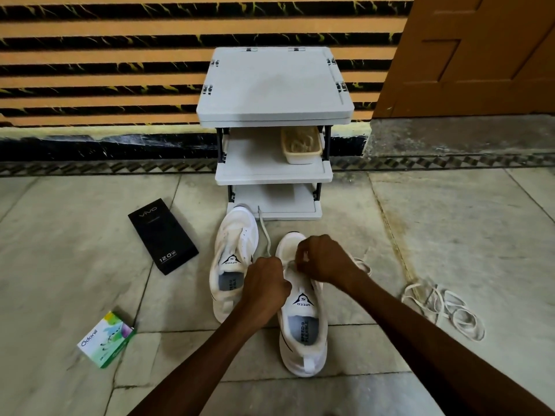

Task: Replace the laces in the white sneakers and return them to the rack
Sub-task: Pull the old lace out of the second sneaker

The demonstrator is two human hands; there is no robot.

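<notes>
Two white sneakers stand side by side on the floor, toes toward the white three-shelf rack. My left hand and my right hand are both curled over the lacing area of the right sneaker. My right hand pinches a white lace that trails off to the right. What my left hand grips is hidden under its fingers. Another end of lace runs up from my left hand along the left sneaker.
A loose tangle of white laces lies on the floor to the right. A beige basket with laces sits on the rack's middle shelf. A black phone box and a green Odonil box lie left. A wooden door stands at the back right.
</notes>
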